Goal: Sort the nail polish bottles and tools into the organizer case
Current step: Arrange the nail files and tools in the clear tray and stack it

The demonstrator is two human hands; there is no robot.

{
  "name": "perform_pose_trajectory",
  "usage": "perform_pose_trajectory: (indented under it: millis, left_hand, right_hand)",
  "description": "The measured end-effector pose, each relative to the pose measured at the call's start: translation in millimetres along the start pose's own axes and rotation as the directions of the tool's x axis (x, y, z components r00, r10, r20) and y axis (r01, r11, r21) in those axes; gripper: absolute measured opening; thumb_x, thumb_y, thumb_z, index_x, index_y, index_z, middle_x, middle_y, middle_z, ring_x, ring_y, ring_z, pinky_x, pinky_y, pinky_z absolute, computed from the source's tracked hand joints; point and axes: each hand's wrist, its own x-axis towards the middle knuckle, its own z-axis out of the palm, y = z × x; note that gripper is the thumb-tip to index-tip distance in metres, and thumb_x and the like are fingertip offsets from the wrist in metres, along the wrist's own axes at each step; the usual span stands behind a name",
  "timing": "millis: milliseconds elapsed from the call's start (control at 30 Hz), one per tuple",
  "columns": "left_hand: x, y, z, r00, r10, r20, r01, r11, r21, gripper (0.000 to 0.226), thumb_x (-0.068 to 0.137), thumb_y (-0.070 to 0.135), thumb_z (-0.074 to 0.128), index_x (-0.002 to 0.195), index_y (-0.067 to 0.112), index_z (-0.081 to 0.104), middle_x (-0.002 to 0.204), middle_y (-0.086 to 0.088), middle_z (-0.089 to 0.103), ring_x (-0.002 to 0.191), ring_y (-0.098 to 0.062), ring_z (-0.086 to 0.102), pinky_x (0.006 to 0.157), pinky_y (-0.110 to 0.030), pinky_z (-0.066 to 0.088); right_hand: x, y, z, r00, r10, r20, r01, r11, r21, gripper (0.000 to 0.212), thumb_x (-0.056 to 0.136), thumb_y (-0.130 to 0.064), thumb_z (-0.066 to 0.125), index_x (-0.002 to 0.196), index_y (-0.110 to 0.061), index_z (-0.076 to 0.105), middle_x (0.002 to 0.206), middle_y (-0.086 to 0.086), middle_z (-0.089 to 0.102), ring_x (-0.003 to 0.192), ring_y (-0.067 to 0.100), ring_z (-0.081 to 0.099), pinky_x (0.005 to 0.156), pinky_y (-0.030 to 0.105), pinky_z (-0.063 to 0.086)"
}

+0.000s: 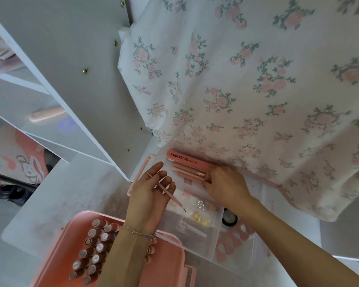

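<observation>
A pink organizer case [170, 264] at the bottom holds several nail polish bottles [95, 247] standing in rows. Beside it lies the case's clear compartment tray [214, 243] with pink edge [140, 172]. My left hand [149, 195] is palm up over the tray, and a thin pink nail brush [170, 193] lies across its loosely bent fingers. My right hand [224, 185] grips several pink tool handles [187, 171] in the tray's far compartment, next to a pink nail file [184, 158] marked SANANMOG. Gold and silver charms [201, 212] and pink toe separators [234, 243] sit in other compartments.
A floral white cloth [247, 79] covers the far and right side, its edge overlapping the tray. White shelf panels [71, 79] with screws rise at left. A small dark round jar [229, 218] sits by my right wrist. A pink patterned mat [23, 160] lies lower left.
</observation>
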Motion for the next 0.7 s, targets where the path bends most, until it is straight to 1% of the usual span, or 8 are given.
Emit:
perform_pose_trajectory:
  millis: [100,167,300,400,500,567,633,700]
  left_hand:
    - [0.9,-0.9,-1.2,1.000,0.004,0.015,-0.004,1.000,-0.010,0.026,0.094,-0.001,0.035,0.096,0.005,0.060,0.064,-0.003,0.059,0.053,-0.013,0.058,0.055,-0.024,0.053]
    - [1.5,-1.2,-1.7,1.000,0.010,0.018,-0.009,1.000,-0.012,0.026,0.094,-0.001,0.035,0.097,0.005,0.060,0.064,-0.003,0.059,0.053,-0.013,0.058,0.056,-0.024,0.054]
    - [2.7,-1.4,-2.9,0.999,0.019,0.033,-0.019,1.000,-0.015,0.026,0.094,-0.001,0.036,0.098,0.005,0.060,0.064,-0.003,0.059,0.055,-0.012,0.059,0.058,-0.024,0.055]
    - [2.2,-1.7,-3.5,0.998,0.027,0.057,-0.027,1.000,-0.002,0.026,0.094,-0.001,0.037,0.100,0.005,0.061,0.063,-0.002,0.059,0.057,-0.011,0.060,0.061,-0.025,0.056]
    - [0.0,-1.5,-3.8,0.996,0.052,0.073,-0.053,0.998,0.016,0.026,0.093,-0.002,0.039,0.102,0.004,0.062,0.062,-0.002,0.055,0.058,-0.011,0.061,0.065,-0.028,0.057]
    - [-1.4,-1.4,-3.5,0.995,0.062,0.079,-0.064,0.998,0.025,0.024,0.092,-0.001,0.041,0.102,0.003,0.063,0.065,-0.004,0.052,0.060,-0.011,0.061,0.065,-0.030,0.057]
    - [-2.5,-1.6,-2.5,0.993,0.071,0.094,-0.074,0.997,0.037,0.023,0.091,0.000,0.044,0.102,0.003,0.064,0.065,-0.003,0.051,0.061,-0.011,0.061,0.066,-0.031,0.057]
    - [-3.4,-1.8,-1.2,0.991,0.076,0.110,-0.082,0.995,0.049,0.022,0.090,0.001,0.045,0.100,0.004,0.064,0.062,-0.001,0.054,0.061,-0.012,0.061,0.068,-0.034,0.058]
  right_hand:
    - [1.8,-2.2,2.3,0.999,-0.032,-0.012,0.031,0.997,-0.077,0.019,0.086,-0.023,0.053,0.079,-0.009,0.063,0.087,0.008,0.068,0.082,0.026,0.061,0.059,0.027,0.040]
    - [3.5,-2.9,2.2,0.999,-0.038,-0.019,0.035,0.994,-0.107,0.019,0.085,-0.022,0.054,0.077,-0.008,0.063,0.085,0.009,0.068,0.081,0.027,0.062,0.058,0.026,0.035]
    - [6.8,-3.6,0.9,0.998,-0.048,-0.030,0.043,0.989,-0.145,0.019,0.084,-0.024,0.054,0.077,-0.009,0.063,0.083,0.009,0.069,0.077,0.027,0.064,0.057,0.026,0.035]
    - [8.4,-3.7,0.6,0.999,-0.048,-0.026,0.044,0.991,-0.129,0.022,0.085,-0.026,0.055,0.076,-0.008,0.063,0.082,0.010,0.069,0.075,0.027,0.064,0.057,0.025,0.035]
    - [8.3,-3.7,-0.7,0.999,-0.048,-0.009,0.046,0.993,-0.108,0.023,0.085,-0.027,0.056,0.073,-0.008,0.062,0.081,0.011,0.069,0.074,0.027,0.063,0.057,0.024,0.034]
    - [7.5,-2.9,-2.2,0.999,-0.046,0.012,0.047,0.994,-0.102,0.026,0.085,-0.029,0.057,0.068,-0.009,0.058,0.082,0.011,0.068,0.072,0.027,0.061,0.057,0.024,0.034]
    - [5.2,-2.9,-5.4,0.999,-0.038,0.032,0.041,0.995,-0.094,0.032,0.086,-0.031,0.057,0.062,-0.011,0.049,0.084,0.011,0.068,0.067,0.025,0.056,0.057,0.024,0.033]
    - [2.3,-3.2,-10.4,0.999,-0.039,0.022,0.041,0.996,-0.074,0.026,0.087,-0.033,0.055,0.071,-0.012,0.055,0.085,0.008,0.067,0.072,0.024,0.058,0.058,0.025,0.035]
